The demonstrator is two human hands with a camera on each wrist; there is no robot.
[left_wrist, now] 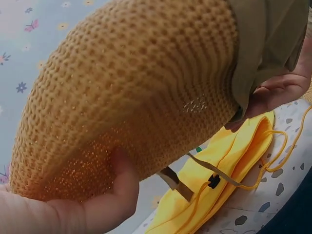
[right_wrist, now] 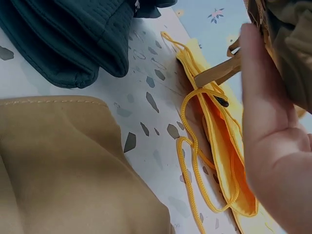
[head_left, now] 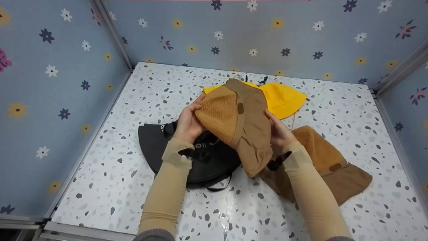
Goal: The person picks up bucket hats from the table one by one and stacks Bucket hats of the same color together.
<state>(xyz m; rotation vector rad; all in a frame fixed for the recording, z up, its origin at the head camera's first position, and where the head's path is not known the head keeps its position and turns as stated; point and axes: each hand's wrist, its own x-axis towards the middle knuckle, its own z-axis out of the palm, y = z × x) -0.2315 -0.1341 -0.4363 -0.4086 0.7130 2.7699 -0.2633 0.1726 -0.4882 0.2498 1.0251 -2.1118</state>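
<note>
A brown sun hat (head_left: 219, 113) with a woven tan crown and a wide cloth brim is held up above the table, tilted sideways. The left hand (head_left: 188, 125) grips the crown at its top, thumb and fingers around the weave. At the brim's right edge the right hand (head_left: 280, 132) holds the cloth; part of its grip is hidden behind the brim. In the left wrist view the crown (left_wrist: 126, 87) fills most of the picture, and a strap (left_wrist: 214, 168) hangs below. The right wrist view shows the right hand (right_wrist: 273, 126) against the brim.
A black hat (head_left: 197, 167) with white lettering lies beneath the left hand. A yellow bucket hat (head_left: 284, 98) with a cord (right_wrist: 187, 112) lies behind the held hat. Another brown hat (head_left: 322, 150) rests by the right forearm. Flowered panels (head_left: 247, 36) enclose the speckled table (head_left: 110, 174).
</note>
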